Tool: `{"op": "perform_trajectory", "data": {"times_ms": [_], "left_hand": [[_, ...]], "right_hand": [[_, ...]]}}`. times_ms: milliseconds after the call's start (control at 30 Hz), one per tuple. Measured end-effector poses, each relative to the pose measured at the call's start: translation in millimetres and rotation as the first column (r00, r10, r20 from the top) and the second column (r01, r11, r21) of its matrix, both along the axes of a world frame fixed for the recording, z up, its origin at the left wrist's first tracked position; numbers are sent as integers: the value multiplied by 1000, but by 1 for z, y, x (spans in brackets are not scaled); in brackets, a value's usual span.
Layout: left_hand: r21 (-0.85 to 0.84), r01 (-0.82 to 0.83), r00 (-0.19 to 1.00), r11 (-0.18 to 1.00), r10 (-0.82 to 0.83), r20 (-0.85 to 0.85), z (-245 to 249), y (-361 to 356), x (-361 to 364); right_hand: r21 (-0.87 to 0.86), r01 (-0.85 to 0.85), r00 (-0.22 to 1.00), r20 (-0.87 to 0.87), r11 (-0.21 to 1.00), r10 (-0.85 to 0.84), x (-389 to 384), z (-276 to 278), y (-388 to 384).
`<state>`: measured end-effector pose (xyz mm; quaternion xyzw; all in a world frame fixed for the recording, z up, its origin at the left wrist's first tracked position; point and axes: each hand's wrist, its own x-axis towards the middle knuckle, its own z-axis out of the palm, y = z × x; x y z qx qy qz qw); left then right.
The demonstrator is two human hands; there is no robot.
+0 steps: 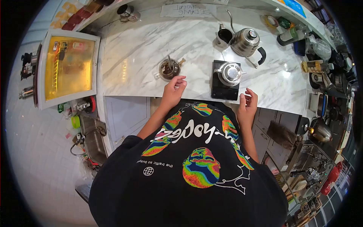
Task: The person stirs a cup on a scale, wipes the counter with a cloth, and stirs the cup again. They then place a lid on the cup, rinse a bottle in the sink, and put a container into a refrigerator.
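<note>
Clear glass cup on the counter looks fragile, best cradled round its sides; the left hand beside it has loosely curled fingers, seemingly empty. Metal pot on the scale seems stiff (slick, too); the right hand half-curls, visibly holding nothing.

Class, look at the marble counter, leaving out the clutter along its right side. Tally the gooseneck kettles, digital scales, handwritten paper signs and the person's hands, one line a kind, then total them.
Gooseneck kettle: 1
Digital scale: 1
Handwritten paper sign: 1
Hands: 2 (left hand, right hand)
Total: 5
</note>
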<state>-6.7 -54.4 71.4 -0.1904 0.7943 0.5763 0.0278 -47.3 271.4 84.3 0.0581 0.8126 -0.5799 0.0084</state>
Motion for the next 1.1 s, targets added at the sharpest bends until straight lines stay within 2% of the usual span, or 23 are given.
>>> {"op": "perform_trajectory", "data": {"times_ms": [167,400,533,633,833,967,1000,1100], "left_hand": [[-83,-20,997,996,14,-70,3,-30,25],[-275,-154,986,949,129,-106,4,-92,27],[-338,-28,1000,941,29,-4,-11,-121,21],[-350,121,988,929,-78,134,-23,-136,9],[-295,196,980,935,-174,99,-40,-158,-7],[-247,313,948,917,-286,138,-43,-167,-7],[-232,318,946,919,-292,142,-42,-170,-5],[-208,308,950,928,-288,122,-40,-180,4]], "right_hand": [[-25,50,999,11,998,-50,19,11,-32],[-27,45,998,-46,999,-46,37,9,-84],[-7,-12,998,-61,1000,12,45,-2,-122],[5,-57,997,-56,998,57,41,-3,-156],[67,-149,986,-62,987,153,33,0,-218],[-48,-101,995,2,994,101,28,-13,-248],[-21,-91,996,2,996,91,26,-24,-250],[-98,-43,997,67,994,49,25,-42,-258]]}}
